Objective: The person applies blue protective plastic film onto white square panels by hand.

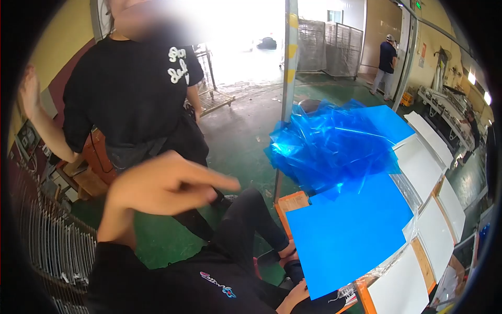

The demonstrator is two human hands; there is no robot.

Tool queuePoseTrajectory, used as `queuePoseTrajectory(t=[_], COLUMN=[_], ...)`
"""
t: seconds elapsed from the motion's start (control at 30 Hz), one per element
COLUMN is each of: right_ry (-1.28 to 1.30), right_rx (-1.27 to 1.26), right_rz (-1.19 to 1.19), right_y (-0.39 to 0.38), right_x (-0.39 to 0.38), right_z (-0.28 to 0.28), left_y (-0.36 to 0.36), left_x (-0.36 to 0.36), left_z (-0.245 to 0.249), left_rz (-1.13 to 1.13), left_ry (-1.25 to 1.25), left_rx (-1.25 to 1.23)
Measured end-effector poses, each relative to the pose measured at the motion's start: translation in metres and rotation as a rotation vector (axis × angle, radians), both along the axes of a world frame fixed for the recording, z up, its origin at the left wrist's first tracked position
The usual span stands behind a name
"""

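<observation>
My left hand (pixel 162 186) is raised in front of me, slightly blurred, with a finger stretched out to the right and nothing held. Low in the view, my right hand (pixel 296 294) is at the lower left edge of a flat blue sheet (pixel 350 230). Its fingers are mostly hidden there, so a grip cannot be made out. Above that sheet lies a crumpled heap of clear blue film (pixel 334 144), beside another flat blue piece (pixel 384 123).
A person in a black shirt (pixel 130 99) stands close at the left. White panels (pixel 400 285) with orange edges lie at the right. A metal post (pixel 291 57) rises behind the film. Racked thin rods (pixel 52 251) line the lower left. Another person (pixel 387 57) stands far back.
</observation>
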State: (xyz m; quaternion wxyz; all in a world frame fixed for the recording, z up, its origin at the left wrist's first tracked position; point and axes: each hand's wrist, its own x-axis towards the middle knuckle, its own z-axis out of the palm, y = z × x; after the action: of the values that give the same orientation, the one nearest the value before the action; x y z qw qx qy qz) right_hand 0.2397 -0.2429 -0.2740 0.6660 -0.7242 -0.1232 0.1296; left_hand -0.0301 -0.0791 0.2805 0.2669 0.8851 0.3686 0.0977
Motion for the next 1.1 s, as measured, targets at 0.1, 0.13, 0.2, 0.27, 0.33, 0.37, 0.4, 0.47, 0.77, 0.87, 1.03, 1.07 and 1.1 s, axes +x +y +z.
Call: queuePoseTrajectory(t=[0.1,0.13,0.2,0.27,0.33,0.37,0.4,0.47,0.77,0.87,1.03,1.07,1.1], right_ry=[0.010,0.014,0.023,0.042,0.065,0.054,0.032,-0.150,-0.139,-0.158,-0.044,-0.056,-0.068], right_rx=[-0.010,-0.013,-0.029,-0.047,-0.062,-0.076,-0.095,-0.171,-0.585,-0.764,-0.813,-0.812,-0.810], right_rz=[0.013,0.015,0.040,0.071,0.104,0.118,0.129,0.141,0.459,0.618,0.630,0.632,0.635], right_y=[0.000,0.001,0.000,-0.002,-0.002,-0.001,-0.002,-0.008,0.006,0.003,0.012,0.012,0.013], right_x=[0.000,0.001,0.002,0.002,0.000,-0.001,-0.002,0.002,-0.011,-0.020,-0.019,-0.019,-0.019], right_z=[0.004,0.005,0.009,0.012,0.014,0.011,0.006,-0.032,0.015,0.031,0.055,0.055,0.057], left_y=[0.041,0.052,0.074,0.088,0.093,0.089,0.080,0.068,0.032,0.019,0.016,0.016,0.016], left_x=[0.018,0.017,0.004,-0.005,-0.015,-0.020,-0.024,-0.012,-0.031,-0.034,-0.032,-0.032,-0.033], left_z=[-0.078,-0.120,-0.205,-0.262,-0.297,-0.313,-0.331,-0.373,-0.439,-0.452,-0.456,-0.456,-0.456], left_rz=[-0.082,0.048,0.142,0.218,0.274,0.250,0.224,0.264,0.566,0.633,0.692,0.697,0.696], left_ry=[0.246,0.384,0.631,0.787,0.879,0.864,0.851,0.922,0.531,0.315,0.211,0.206,0.199], left_rx=[-0.407,-0.364,-0.076,-0.128,-0.258,-0.310,-0.364,-0.567,-0.257,-0.167,-0.120,-0.122,-0.121])
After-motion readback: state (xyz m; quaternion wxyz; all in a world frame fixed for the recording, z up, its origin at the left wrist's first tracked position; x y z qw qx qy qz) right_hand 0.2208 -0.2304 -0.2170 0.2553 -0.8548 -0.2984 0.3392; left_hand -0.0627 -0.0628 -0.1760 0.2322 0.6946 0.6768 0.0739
